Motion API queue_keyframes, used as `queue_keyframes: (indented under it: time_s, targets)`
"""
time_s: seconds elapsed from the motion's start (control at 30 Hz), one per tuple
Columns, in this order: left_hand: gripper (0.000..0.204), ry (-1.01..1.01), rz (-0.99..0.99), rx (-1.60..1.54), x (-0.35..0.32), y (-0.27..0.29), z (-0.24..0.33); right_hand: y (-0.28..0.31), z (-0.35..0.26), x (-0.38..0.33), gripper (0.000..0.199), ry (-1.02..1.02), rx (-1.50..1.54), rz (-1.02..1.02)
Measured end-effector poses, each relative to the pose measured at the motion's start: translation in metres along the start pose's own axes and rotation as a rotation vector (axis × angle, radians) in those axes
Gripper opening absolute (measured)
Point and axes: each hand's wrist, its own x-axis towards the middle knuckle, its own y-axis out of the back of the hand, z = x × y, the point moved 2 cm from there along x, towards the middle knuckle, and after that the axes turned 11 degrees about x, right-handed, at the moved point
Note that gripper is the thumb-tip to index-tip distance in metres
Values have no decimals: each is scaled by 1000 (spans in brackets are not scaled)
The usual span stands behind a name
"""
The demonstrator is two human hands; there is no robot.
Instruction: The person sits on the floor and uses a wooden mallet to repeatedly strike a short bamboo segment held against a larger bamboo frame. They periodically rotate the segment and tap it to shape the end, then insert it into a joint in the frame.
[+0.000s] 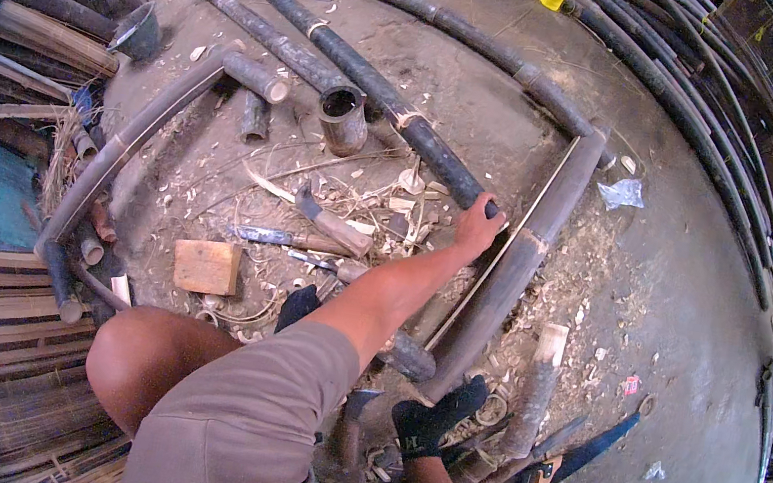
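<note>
My left hand is closed around the near end of a long dark bamboo pole, which runs away to the far left with pale rings at its joints. Just right of the hand lies a thick brown bamboo piece with a pale split edge, joined at its far corner to a long bent pole. Left of my forearm a hatchet with a wooden handle and a blue-smeared knife lie among shavings. My right hand is out of the picture.
A wooden block sits left of the tools. Short bamboo tubes stand beyond them. An angled bamboo frame lies left. A blue-bladed handsaw rests at right. Poles are stacked far right. My socked foot is near the thick piece.
</note>
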Motion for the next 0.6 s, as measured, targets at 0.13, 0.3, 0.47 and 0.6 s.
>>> queue_keyframes:
  time_s: [0.13,0.3,0.47,0.6]
  targets:
    - [53,-54,100,-227,-25,18,65,54,-32,-19,54,2,119,-17]
    - [49,-316,106,-527,-63,96,135,113,-142,-69,55,64,286,-291]
    - [93,-492,224,-521,-163,166,132,-15,-302,-159,62,779,-1146,-372]
    - [109,-385,-23,-641,-256,204,107,-175,-311,-234,67,866,-1133,-607]
